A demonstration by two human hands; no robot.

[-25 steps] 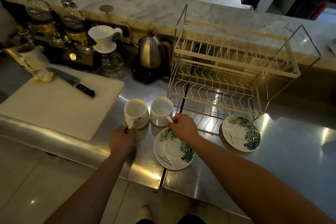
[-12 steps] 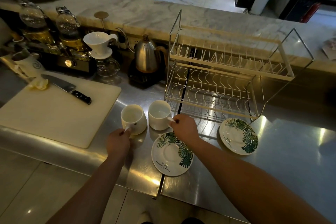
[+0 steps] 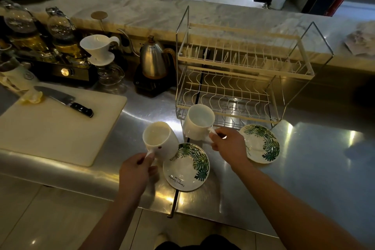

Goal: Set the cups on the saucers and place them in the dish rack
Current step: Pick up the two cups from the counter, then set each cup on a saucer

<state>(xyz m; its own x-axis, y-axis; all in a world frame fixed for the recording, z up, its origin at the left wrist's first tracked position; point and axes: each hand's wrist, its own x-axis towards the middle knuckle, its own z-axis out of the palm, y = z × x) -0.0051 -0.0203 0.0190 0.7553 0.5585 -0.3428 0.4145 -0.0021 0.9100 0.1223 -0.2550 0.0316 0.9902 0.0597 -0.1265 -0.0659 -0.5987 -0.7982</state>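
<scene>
My left hand [image 3: 135,170] grips the handle of a white cup [image 3: 160,141], held tilted just above the left edge of the near leaf-patterned saucer [image 3: 185,168]. My right hand [image 3: 228,145] holds a second white cup [image 3: 198,123] by its handle, lifted off the steel counter between the two saucers. The other leaf-patterned saucer [image 3: 261,144] lies to the right, partly behind my right hand. A two-tier wire dish rack [image 3: 243,79] stands just behind both saucers, with nothing on its tiers.
A white cutting board [image 3: 56,126] with a black-handled knife [image 3: 67,101] lies at the left. Behind it stand a steel kettle [image 3: 154,61], a white pour-over dripper [image 3: 99,48] and glass siphon brewers [image 3: 38,34]. A marble ledge [image 3: 223,16] runs along the back.
Both cups have left the counter. My left hand has carried its cup right toward the near saucer, and my right hand has raised its cup toward the far saucer.
</scene>
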